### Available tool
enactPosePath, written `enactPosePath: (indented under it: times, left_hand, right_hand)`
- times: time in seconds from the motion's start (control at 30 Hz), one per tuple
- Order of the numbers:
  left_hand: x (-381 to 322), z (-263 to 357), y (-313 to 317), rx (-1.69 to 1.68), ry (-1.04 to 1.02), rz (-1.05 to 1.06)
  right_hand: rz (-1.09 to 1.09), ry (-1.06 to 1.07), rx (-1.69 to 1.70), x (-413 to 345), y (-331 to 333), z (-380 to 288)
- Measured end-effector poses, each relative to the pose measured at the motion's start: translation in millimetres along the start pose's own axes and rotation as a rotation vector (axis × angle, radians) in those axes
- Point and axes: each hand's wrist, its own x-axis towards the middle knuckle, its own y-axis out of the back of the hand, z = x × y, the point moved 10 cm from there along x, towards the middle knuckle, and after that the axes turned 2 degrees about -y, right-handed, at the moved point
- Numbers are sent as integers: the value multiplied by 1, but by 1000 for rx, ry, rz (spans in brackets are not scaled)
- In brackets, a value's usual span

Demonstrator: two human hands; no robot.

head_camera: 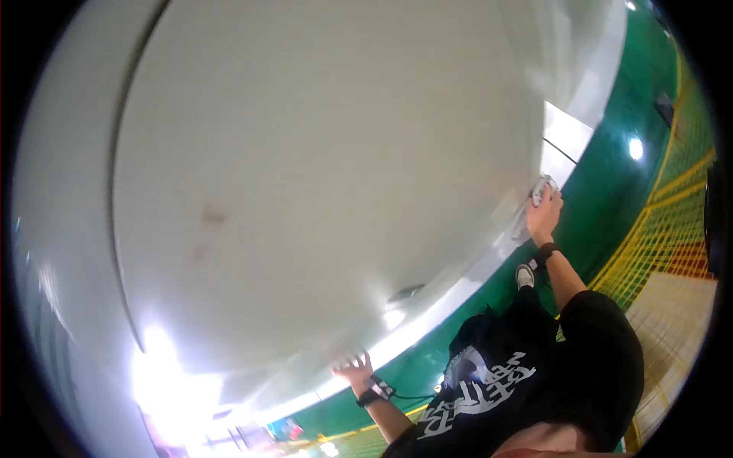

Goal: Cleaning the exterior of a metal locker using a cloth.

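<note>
A large, glossy white curved panel (320,160), resembling vehicle bodywork, fills most of the head view. My right hand (544,213) grips a crumpled whitish cloth or wipe (542,190) against the panel's right edge, beside a bright white section split by a dark seam. At the panel's lower edge, my left hand (355,369) has its fingers spread on or close to the surface, with nothing visible in it. A small dark oval shape (406,292) shows on the panel between the hands. Both wrists wear dark bands, and a cable runs from the left one.
A long dark seam (111,172) curves down the panel's left side. Green glossy floor (601,200) borders the panel. Yellow netting (635,235) and pale tiled flooring (670,326) lie at the right. My shoe (524,276) stands near the panel. Strong glare covers the lower left.
</note>
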Motion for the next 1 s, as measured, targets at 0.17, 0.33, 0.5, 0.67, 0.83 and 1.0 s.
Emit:
enactPosePath:
  times: [0.17,0.33,0.5,0.67,0.83,1.0]
  left_hand:
    - [15,83,-24,-30,-32,-89]
    - [39,64,-30,-50,56,-341]
    - [42,100,-45,753,-670,-562]
    - [99,34,-8,-273,198,-332]
    - [97,29,-10,-263,173,-382]
    - [99,45,17,-294,182,-336]
  right_hand:
    - [-53,147,-134,-90,4,-72]
    - [-123,494,-206,-168,-21,-95]
    - [-339,834,-97,-264,-55,-142]
    - [-846,1075,-84,-371,-82,-191]
    - [-858,1245,-82,-435,-105,-226]
    - [-942,1343,-106,-508,-115,-264]
